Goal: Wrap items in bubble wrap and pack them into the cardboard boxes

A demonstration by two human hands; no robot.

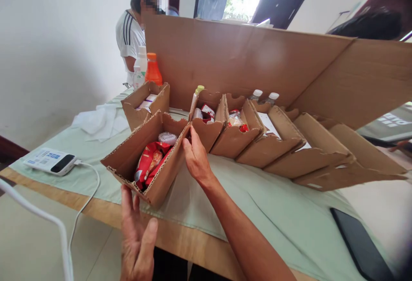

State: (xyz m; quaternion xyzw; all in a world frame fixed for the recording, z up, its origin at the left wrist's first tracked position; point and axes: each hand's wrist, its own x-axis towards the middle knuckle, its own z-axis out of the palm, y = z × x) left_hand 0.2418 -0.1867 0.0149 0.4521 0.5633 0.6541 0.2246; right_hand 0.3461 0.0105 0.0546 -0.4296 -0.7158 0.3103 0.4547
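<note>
An open cardboard box (165, 178) stands at the front of the cloth-covered table, apart from the row. Inside it lie a red snack packet (152, 163) and a clear round plastic item (168, 138). The fingers of my left hand (137, 233) are spread, with their tips at the box's near lower edge. My right hand (197, 155) rests its fingers along the box's right wall, fairly straight and not wrapped round it. Just beyond my right fingertips is another cardboard box (210, 134) with small packages inside.
More cardboard boxes (283, 150) run to the right, before a tall cardboard panel (244, 62). An orange bottle (153, 72) stands at the back left. A cabled white device (49, 160) lies left, a black phone (360, 242) right. A person (130, 32) is behind.
</note>
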